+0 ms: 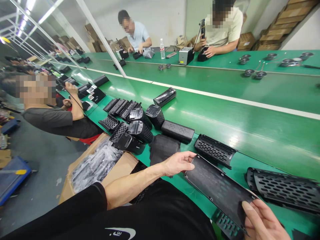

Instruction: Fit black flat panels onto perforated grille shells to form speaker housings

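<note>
Between my two hands is a black curved plastic cover (pixel 217 190), its hollow inner side up and lined with a thin dark sheet through which slots faintly show. My left hand (pixel 178 163) pinches its far left end, thumb on top. At the near right end, my right hand (pixel 262 216) grips it, thumb pressed on the inside. Just beyond lies a slotted black cover (pixel 215 150) on the green table. To the right rest nested slotted covers (pixel 285 190). A stack of dark sheets (pixel 165 148) lies left of my left hand.
Black speaker housings (pixel 141 131) and more covers (pixel 120 108) crowd the left of the bench. A green conveyor belt (pixel 212 103) runs behind, carrying one housing (pixel 165 96). An open carton (pixel 97 163) with plastic-wrapped parts stands below left. Co-workers sit at left and across.
</note>
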Demonstrator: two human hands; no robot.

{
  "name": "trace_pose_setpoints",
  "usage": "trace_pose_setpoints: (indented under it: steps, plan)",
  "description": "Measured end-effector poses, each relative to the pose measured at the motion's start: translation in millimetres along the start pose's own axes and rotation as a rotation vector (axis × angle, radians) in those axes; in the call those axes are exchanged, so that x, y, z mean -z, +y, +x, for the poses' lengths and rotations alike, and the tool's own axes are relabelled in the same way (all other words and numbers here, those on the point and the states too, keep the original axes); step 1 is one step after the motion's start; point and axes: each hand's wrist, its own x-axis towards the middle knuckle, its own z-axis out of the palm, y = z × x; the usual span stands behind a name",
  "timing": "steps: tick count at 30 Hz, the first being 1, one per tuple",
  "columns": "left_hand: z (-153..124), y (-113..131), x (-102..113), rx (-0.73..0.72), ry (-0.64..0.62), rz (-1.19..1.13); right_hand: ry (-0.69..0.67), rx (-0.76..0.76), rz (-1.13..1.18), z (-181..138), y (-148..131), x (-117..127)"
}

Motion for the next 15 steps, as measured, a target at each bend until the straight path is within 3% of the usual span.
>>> trace_pose_setpoints:
  steps: [5, 15]
  plan:
    - [-0.8, 1.3, -1.4, -0.030, 0.005, 0.015, 0.027, -0.078, 0.098, -10.2, -7.3, -5.7]
    - [0.6, 0.8, -1.6, -0.068, -0.010, 0.050, 0.070, -0.033, 0.148, -13.8, -11.0, -10.5]
